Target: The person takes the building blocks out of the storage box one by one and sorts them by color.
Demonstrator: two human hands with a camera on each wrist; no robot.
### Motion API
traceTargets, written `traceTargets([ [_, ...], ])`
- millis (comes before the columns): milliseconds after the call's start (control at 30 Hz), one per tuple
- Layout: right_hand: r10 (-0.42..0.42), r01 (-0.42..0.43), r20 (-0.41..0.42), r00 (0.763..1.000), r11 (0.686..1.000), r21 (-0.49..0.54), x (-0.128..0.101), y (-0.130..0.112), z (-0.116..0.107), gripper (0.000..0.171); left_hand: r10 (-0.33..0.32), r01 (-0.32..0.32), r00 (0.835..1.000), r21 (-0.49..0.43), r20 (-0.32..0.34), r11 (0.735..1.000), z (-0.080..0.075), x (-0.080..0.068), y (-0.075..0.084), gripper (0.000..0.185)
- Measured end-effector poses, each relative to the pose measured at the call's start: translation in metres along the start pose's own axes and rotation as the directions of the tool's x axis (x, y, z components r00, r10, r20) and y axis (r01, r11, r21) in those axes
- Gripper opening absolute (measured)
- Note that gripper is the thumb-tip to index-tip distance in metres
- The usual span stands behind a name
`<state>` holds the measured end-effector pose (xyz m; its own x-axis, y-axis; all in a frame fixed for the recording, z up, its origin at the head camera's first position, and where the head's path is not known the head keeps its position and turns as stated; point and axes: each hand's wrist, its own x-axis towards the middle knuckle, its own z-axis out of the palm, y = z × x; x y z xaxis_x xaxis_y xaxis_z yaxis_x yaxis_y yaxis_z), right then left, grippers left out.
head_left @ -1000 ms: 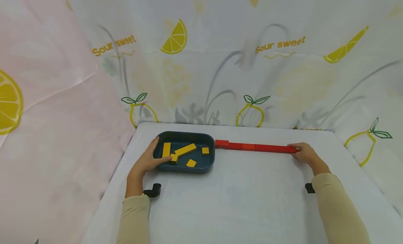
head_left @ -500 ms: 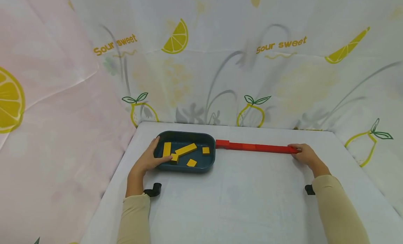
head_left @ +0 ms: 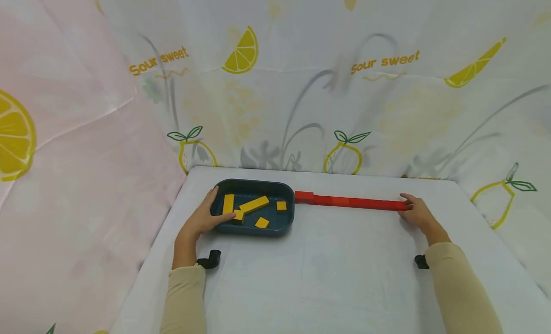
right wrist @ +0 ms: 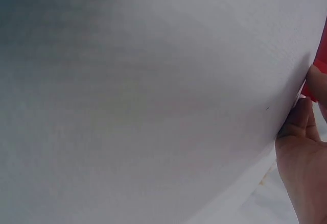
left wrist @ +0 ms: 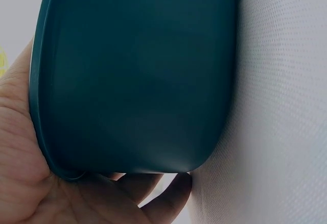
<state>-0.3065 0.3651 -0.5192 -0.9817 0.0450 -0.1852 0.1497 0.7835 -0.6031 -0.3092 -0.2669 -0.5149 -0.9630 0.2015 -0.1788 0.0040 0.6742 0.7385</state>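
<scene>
Two hands rest on a white table [head_left: 327, 276] in the head view. The left hand [head_left: 202, 220] grips the left end of a dark teal tray [head_left: 254, 228], thumb reaching over the rim toward the yellow blocks [head_left: 254, 204] inside, fingers wrapped around the outer wall. Five yellow blocks of mixed length lie loose on the tray floor. A row of red blocks [head_left: 350, 201] runs in a straight line from the tray's far right corner toward the right, its left end just beside the tray. The right hand [head_left: 414, 210] sits at the right end of that row, fingertips touching the last red piece; whether the fingers pinch it cannot be told. Lemon-print cloth [head_left: 301, 85] hangs behind the table.

Left wrist view: the tray's outer wall [left wrist: 138, 76] fills the frame, with the left hand [left wrist: 30, 183] cupped against its rim and fingers curled beneath the base, on the white cover [left wrist: 286, 106].

Right wrist view: mostly white cover [right wrist: 153, 106]; at the right edge, the right hand [right wrist: 304, 163] touches a sliver of red block [right wrist: 321, 76].
</scene>
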Motion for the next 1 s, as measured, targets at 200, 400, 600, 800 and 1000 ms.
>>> traceTargets([
  [200, 0.047, -0.048, 0.028, 0.998, 0.999, 0.016, 0.004, -0.008, -0.002, 0.069, 0.000, 0.000, 1.000, -0.032, -0.010, 0.999, -0.002, 0.000, -0.004, 0.118],
  [400, 0.056, -0.053, 0.035, 0.998, 0.997, -0.064, -0.007, -0.010, -0.013, 0.080, -0.008, 0.008, 1.000, -0.060, 0.011, 0.998, 0.003, 0.003, 0.000, 0.119],
  [600, -0.144, 0.101, -0.200, 0.969, 0.972, -0.213, -0.011, -0.040, -0.007, 0.074, -0.021, 0.021, 1.000, -0.036, 0.007, 0.999, 0.000, 0.002, 0.004, 0.120],
  [800, -0.374, 0.307, -0.226, 0.899, 0.909, -0.283, -0.001, -0.126, 0.035, 0.056, -0.026, 0.026, 1.000, -0.038, 0.001, 0.999, -0.001, -0.001, -0.001, 0.120],
  [1000, -0.606, 0.552, -0.142, 0.782, 0.781, -0.294, -0.003, -0.216, 0.102, 0.042, -0.020, 0.020, 1.000, -0.021, 0.003, 1.000, -0.001, -0.003, 0.000, 0.119],
])
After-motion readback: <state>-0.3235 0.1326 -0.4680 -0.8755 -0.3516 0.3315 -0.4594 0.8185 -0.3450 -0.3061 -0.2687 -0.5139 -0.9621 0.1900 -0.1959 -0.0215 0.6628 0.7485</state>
